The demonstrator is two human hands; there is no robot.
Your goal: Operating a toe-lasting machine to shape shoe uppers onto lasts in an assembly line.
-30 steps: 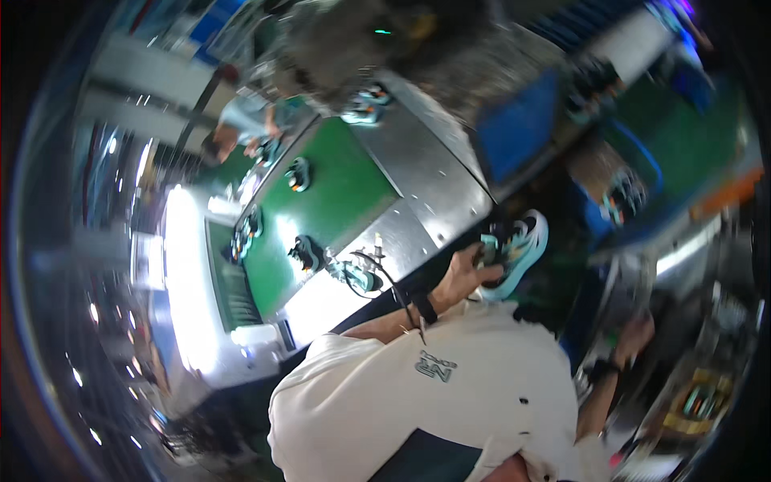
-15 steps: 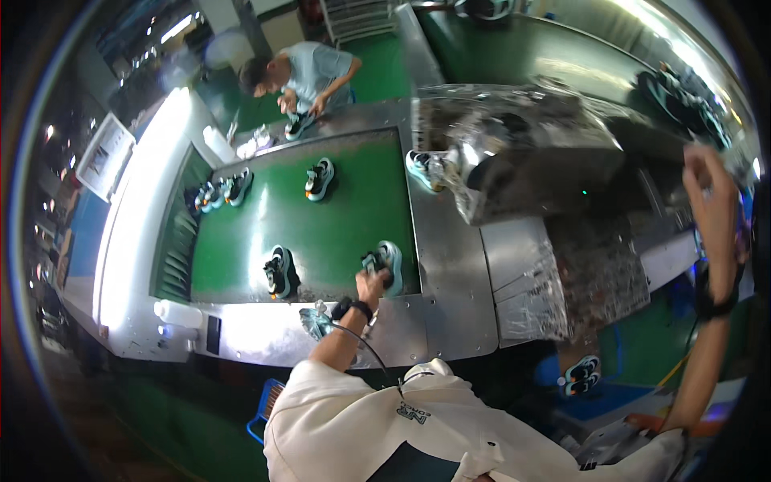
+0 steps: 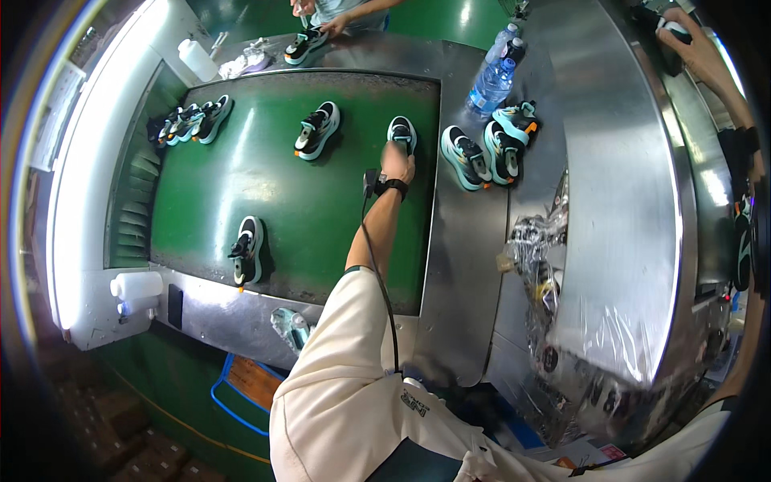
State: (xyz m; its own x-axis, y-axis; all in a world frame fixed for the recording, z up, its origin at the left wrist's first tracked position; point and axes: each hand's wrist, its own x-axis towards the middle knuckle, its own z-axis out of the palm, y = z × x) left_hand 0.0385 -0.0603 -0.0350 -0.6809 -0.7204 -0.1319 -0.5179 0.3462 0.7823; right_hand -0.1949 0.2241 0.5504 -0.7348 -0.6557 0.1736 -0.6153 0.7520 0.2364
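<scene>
A black and white sneaker (image 3: 402, 132) lies on the right part of the green belt (image 3: 353, 233), toe pointing away. My left hand (image 3: 396, 163), slightly blurred and with a black band at its wrist, is closed on the heel end of that sneaker. At the far upper right, my right hand (image 3: 692, 50) grips another dark and white shoe (image 3: 673, 32), which is partly hidden by the fingers. Single sneakers stand elsewhere on the belt: one mid-belt (image 3: 319, 130), one near the front edge (image 3: 247, 249).
Several sneakers (image 3: 193, 120) line up at the belt's left end. On the metal ledge to the right are more sneakers (image 3: 464, 157) and water bottles (image 3: 490, 84). Clear plastic sheeting (image 3: 534, 249) hangs beside a metal surface (image 3: 618, 241). Across the belt a co-worker's hands (image 3: 341, 22) handle a shoe.
My left hand has moved the sneaker farther across the belt. My right hand, raised before, now grips a shoe. The view has shifted, and bottles and sneakers now show on the ledge.
</scene>
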